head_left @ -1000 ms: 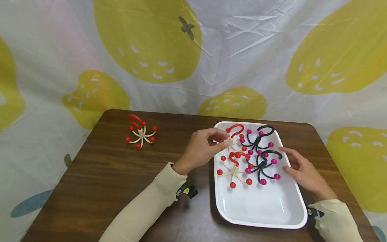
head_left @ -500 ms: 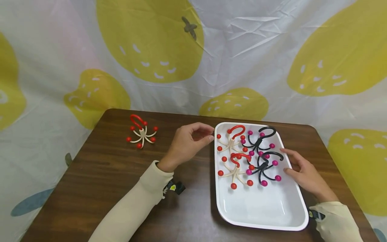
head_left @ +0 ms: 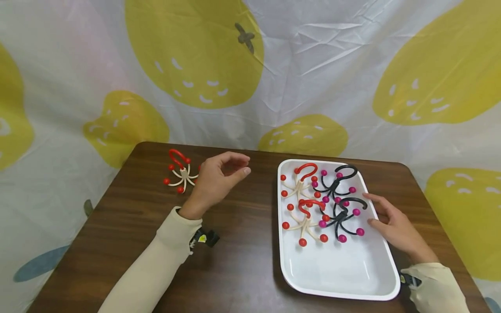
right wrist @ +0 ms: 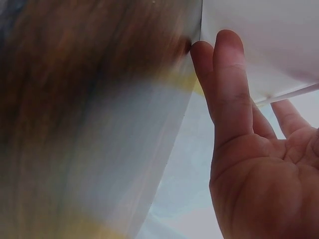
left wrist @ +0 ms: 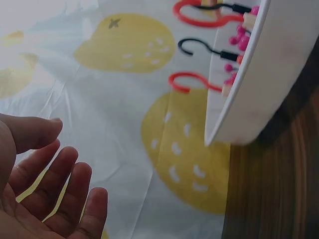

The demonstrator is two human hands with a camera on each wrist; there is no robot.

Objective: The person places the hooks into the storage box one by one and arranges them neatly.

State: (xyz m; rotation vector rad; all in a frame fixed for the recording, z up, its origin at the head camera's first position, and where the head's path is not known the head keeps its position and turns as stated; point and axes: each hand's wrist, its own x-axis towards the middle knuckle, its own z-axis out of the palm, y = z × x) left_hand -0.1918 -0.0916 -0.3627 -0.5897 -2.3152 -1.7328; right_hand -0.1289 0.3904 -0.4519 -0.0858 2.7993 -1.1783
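My left hand (head_left: 214, 180) hovers over the table left of the tray, fingers loosely bent and holding nothing. Partly behind it stands a massager (head_left: 184, 174) with a red hook handle and cream legs tipped with red balls. In the white tray (head_left: 332, 274) are two more cream-and-red massagers, one at the back (head_left: 299, 186) and one in front of it (head_left: 304, 222). Beside them on the right are two black massagers with pink balls, a back one (head_left: 333, 186) and a front one (head_left: 341, 214). My right hand (head_left: 397, 226) touches the tray's right side with extended fingers.
The brown wooden table (head_left: 129, 243) carries the tray on its right half. Behind it hangs a white curtain (head_left: 219, 130) printed with yellow fruit. In the left wrist view the tray wall (left wrist: 279, 84) rises at right.
My left hand has withdrawn from the back cream-and-red massager in the tray and moved left, toward the one on the table. The right hand stays at the tray's side.
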